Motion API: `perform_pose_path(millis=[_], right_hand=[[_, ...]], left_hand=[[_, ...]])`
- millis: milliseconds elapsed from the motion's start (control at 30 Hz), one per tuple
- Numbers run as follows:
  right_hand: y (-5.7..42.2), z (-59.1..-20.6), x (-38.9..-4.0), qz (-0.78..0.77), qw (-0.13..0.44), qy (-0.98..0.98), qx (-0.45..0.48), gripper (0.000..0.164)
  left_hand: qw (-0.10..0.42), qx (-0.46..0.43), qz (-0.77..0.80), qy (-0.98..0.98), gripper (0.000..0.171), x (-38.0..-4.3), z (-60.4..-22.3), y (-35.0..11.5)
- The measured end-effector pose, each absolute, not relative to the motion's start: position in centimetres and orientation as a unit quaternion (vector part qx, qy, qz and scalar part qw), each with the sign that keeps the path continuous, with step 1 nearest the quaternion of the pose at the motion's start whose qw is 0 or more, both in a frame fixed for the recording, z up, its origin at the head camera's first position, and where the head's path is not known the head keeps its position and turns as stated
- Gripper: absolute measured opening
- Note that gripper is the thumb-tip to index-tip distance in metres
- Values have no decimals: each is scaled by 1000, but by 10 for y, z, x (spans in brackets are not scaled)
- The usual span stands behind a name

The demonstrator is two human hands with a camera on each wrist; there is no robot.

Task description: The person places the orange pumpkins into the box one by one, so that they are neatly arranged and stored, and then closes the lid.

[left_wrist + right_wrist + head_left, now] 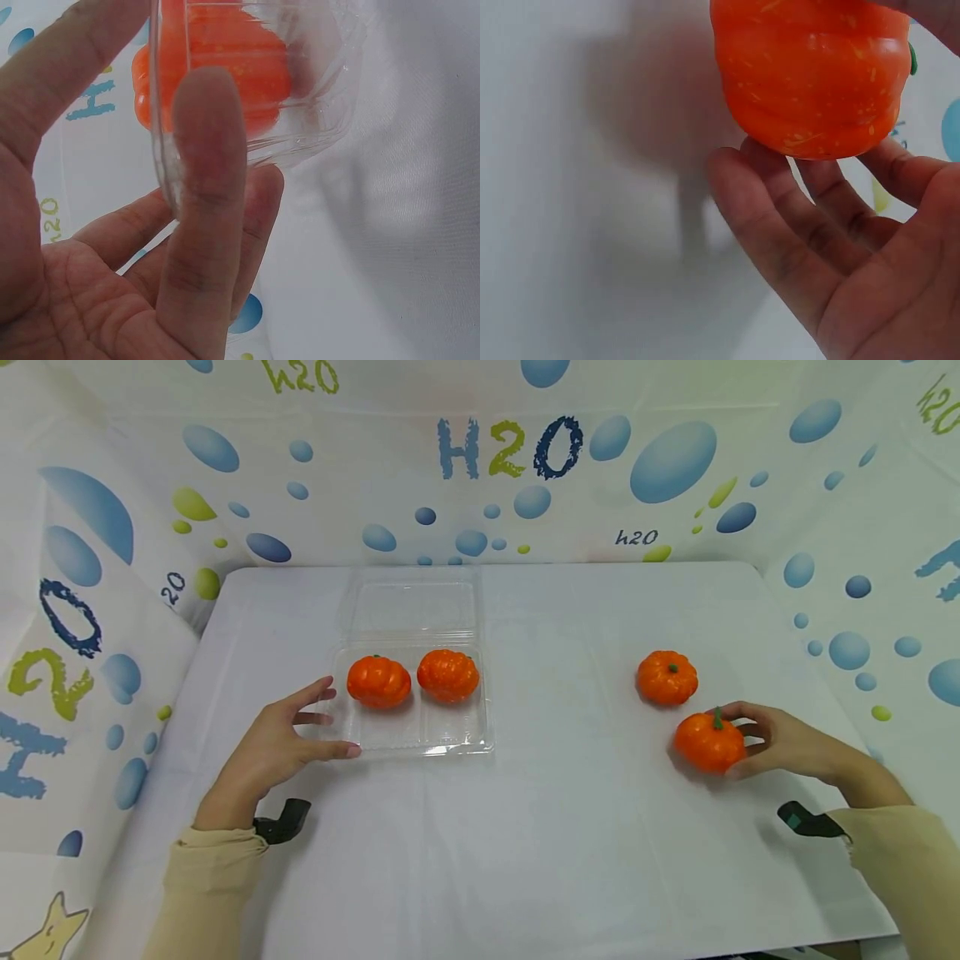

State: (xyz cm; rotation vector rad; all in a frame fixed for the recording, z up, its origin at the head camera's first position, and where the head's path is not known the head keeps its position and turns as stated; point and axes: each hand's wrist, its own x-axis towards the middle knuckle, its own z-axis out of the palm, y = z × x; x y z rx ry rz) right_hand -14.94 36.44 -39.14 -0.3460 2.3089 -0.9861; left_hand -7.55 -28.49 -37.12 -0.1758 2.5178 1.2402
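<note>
A clear plastic clamshell box [382, 735] lies with its lid folded back. Two orange toy pumpkins [378, 682] sit side by side in its rear half. My left hand [273, 743] is at the box's left side, thumb by the front corner and fingers spread along the edge; in the left wrist view the thumb overlaps the clear wall. On the right, my right hand [780, 745] holds another orange pumpkin [708, 743] with a green stem, fingers around its far side and thumb at its near side. A further pumpkin [667, 677] sits just behind it.
A white cloth covers the table [555, 843]. Behind and at both sides hangs a white curtain [405, 468] printed with blue drops and H2O lettering. Black straps [283, 822] show at both wrists, by the beige sleeves.
</note>
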Motion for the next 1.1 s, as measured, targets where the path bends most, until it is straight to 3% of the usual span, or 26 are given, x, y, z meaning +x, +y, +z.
perform_pose_path(millis=[367,767,1100], right_hand=[[312,-376,-152,-430,364,810,-163,80],[228,-365,-163,-455,399,746,-279,72],[159,-350,-172,-487,430,694,-311,68]], left_hand=[[164,-62,437,882,114,-76,-373,-286],[169,-68,437,881,114,-77,-373,-285],[171,-67,439,880,114,-77,-373,-285]])
